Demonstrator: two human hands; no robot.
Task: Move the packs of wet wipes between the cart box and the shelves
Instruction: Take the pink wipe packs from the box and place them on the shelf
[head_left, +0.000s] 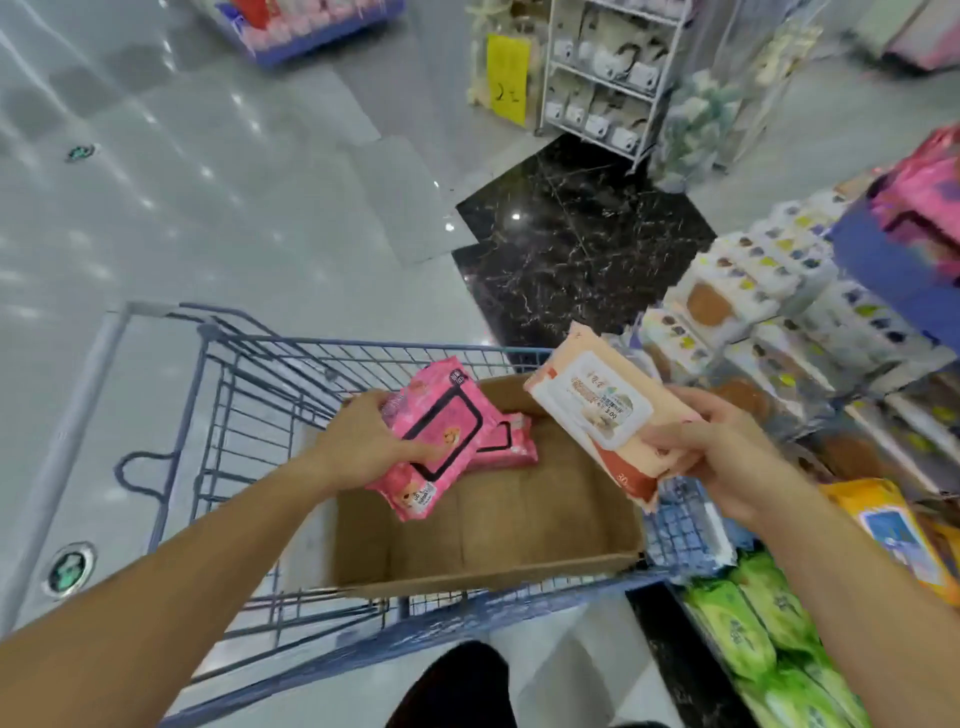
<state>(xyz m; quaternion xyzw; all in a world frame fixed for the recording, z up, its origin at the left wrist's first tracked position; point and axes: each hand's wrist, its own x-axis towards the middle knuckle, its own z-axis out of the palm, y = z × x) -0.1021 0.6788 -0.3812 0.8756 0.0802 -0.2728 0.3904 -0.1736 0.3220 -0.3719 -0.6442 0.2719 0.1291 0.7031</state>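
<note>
A brown cardboard box (519, 525) sits inside a blue wire cart (249, 415). My left hand (363, 441) grips a pink pack of wet wipes (441, 431) with a black-framed lid, held over the box. A second pink pack (511, 441) lies under it in the box. My right hand (727, 457) holds a peach-and-white pack of wet wipes (602, 410) by its near end, above the box's right edge. The shelves (810, 322) on the right carry more packs.
Green packs (753, 623) and a yellow pack (893, 530) fill the near right shelf. A white wire rack (608, 78) with a yellow sign stands ahead. A blue display stand (306, 31) sits at the far left. Grey floor lies to the left of the cart.
</note>
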